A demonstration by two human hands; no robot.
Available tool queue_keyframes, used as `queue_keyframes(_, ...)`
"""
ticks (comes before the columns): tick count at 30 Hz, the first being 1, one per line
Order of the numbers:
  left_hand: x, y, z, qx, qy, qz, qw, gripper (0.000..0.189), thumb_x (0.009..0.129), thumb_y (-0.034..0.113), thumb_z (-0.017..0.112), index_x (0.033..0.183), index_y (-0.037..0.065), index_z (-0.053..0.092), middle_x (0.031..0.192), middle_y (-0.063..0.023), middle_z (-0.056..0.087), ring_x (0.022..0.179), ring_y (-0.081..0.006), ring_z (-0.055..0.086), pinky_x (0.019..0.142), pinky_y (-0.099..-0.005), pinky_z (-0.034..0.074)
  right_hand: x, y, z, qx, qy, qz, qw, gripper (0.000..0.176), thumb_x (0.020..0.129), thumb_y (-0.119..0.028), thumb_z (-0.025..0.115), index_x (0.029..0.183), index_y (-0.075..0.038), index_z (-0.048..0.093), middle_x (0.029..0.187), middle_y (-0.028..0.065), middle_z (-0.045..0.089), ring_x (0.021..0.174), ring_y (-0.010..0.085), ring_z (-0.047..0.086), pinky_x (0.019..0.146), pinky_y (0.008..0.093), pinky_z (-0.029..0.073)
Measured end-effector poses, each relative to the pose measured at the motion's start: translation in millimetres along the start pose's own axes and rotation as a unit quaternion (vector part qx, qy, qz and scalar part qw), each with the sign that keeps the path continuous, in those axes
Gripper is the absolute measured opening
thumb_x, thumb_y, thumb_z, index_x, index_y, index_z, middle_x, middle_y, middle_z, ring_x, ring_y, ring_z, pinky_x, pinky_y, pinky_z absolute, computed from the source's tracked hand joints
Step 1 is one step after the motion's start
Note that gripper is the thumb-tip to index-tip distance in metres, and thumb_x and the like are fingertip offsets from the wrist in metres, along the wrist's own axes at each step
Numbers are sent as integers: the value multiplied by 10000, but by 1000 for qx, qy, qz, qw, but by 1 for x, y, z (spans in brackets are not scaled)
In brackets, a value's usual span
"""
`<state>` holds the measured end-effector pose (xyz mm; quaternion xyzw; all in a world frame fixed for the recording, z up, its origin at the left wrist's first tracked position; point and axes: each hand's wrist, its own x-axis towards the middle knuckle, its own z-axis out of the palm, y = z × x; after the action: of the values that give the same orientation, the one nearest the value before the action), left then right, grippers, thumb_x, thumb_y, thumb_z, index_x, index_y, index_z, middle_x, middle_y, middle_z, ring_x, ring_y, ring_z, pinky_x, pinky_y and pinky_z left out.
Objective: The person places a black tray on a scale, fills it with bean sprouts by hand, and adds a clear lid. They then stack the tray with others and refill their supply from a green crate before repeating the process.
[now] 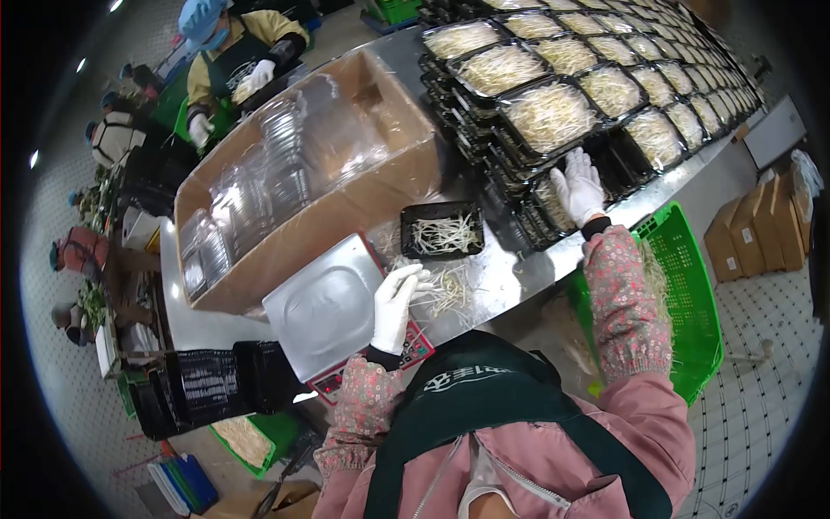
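Note:
My left hand (396, 304), in a white glove, is over the right edge of the scale (324, 303), its fingers bent together beside loose sprouts (450, 292); what they hold, if anything, is too small to make out. Just above it, a black tray (442, 230) with some sprouts rests on the metal table (527, 275). My right hand (579, 186), also gloved, lies with fingers spread at the near edge of the stacked trays, over a tray of sprouts (553, 203).
A cardboard box (380, 195) of clear lids stands behind the scale. Filled trays (553, 117) are stacked at the back right. Green crates (692, 294) are at the right and lower left. Empty black trays (212, 385) sit at the left. A co-worker (233, 65) stands across the table.

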<state>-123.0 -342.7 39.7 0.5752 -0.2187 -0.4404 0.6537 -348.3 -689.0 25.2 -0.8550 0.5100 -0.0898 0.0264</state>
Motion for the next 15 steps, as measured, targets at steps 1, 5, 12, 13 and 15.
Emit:
queue_keyframes(1,-2,1,-9,3,16,1,1000,270,999,113,510,1225,-18,577,1086,-135,660,931,-202,667,846,-306,534,2,5,2,29,5,-4,1000,694,990,-500,396,1476,-10,327,1565,225,238,1458,377,206,1187,444,154)
queue_keyframes(5,-17,5,-38,-4,81,36,996,273,988,97,522,1216,-45,571,1095,-150,658,923,-205,670,848,-307,538,-5,17,-11,55,41,-42,997,662,956,-454,520,1462,-52,375,1530,228,316,1426,410,264,1166,464,215)
queue_keyframes(12,-49,1,-91,44,247,110,962,242,956,20,550,1190,-18,596,1095,-111,662,955,-177,656,882,-290,520,-62,3,-52,253,227,-110,934,447,928,-168,637,1349,-56,539,1388,165,524,1335,309,443,1116,391,324)
queue_keyframes(13,-52,-12,-110,106,307,155,933,249,948,8,560,1193,-21,593,1115,-95,657,1018,-177,639,926,-291,501,-75,-2,-59,293,227,-103,923,416,929,-127,630,1328,-37,554,1363,154,544,1315,290,464,1106,378,338)
queue_keyframes(15,-66,-3,-146,317,372,219,844,302,931,35,588,1230,-6,573,1249,-139,595,1181,-257,559,1044,-362,415,-99,-7,-63,333,218,-92,913,377,942,-80,605,1310,-10,563,1341,134,565,1293,260,485,1096,361,351)
